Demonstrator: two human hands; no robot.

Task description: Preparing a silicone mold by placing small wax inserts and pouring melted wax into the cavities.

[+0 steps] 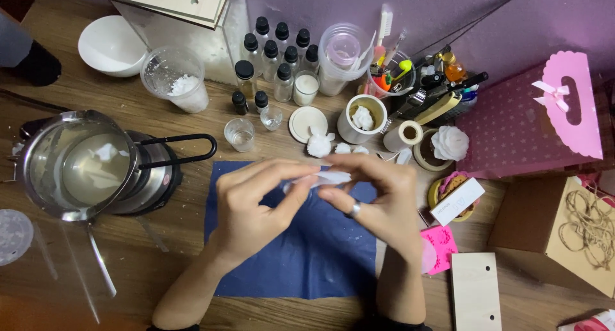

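My left hand (256,206) and my right hand (378,200) meet above a blue cloth (307,260) on the wooden table. Between their fingertips they pinch a small white translucent piece (332,177), likely wax or a small mould. A ring sits on a finger of my right hand. Just beyond my fingers lie small white flower-shaped pieces (319,145), and a white cup (362,118) holds another white lump.
A metal pot of melted wax (80,164) sits on a hotplate at left. Behind stand dark-capped bottles (278,49), plastic cups (176,78), a white bowl (112,46), a tool holder (410,78). Pink gift bag (544,120), cardboard box (564,232), pink mould (439,248) at right.
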